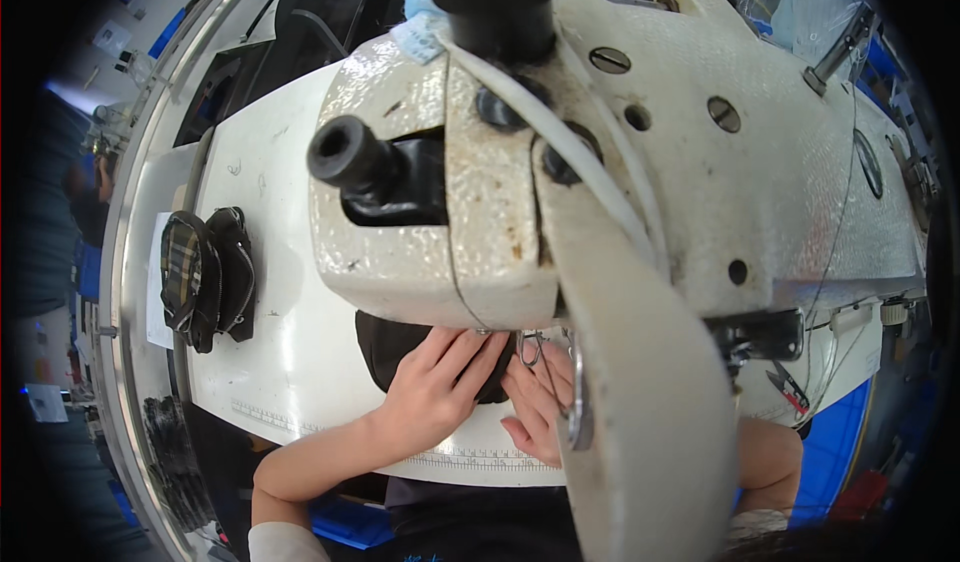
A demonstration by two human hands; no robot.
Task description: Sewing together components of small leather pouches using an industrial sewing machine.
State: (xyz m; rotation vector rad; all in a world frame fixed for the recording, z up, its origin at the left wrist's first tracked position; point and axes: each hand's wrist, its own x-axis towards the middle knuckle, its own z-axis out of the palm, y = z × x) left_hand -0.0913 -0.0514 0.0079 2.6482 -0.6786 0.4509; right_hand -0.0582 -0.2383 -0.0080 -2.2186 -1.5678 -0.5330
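A black fabric piece with a rounded edge (380, 347) lies on the white sewing machine table (285, 362), partly beneath the machine head (440, 272). My left hand (432, 392) rests on it with the fingers stretched out and lying flat. Close beside it, my right hand (535, 412) lies at the right edge of the fabric, fingers extended and thumb apart. Metal machine parts (577, 402) and a wide pale strip or lever (650, 382) in front cover part of my right hand and forearm. The needle area is hidden by the machine head.
Several dark sewn pouches, one with plaid cloth (182, 262), stand on the table at the left. Thread snips with red on the handle (790, 390) lie at the right. A printed ruler scale (470, 457) runs along the near edge. Blue material (835, 452) hangs beyond the right edge.
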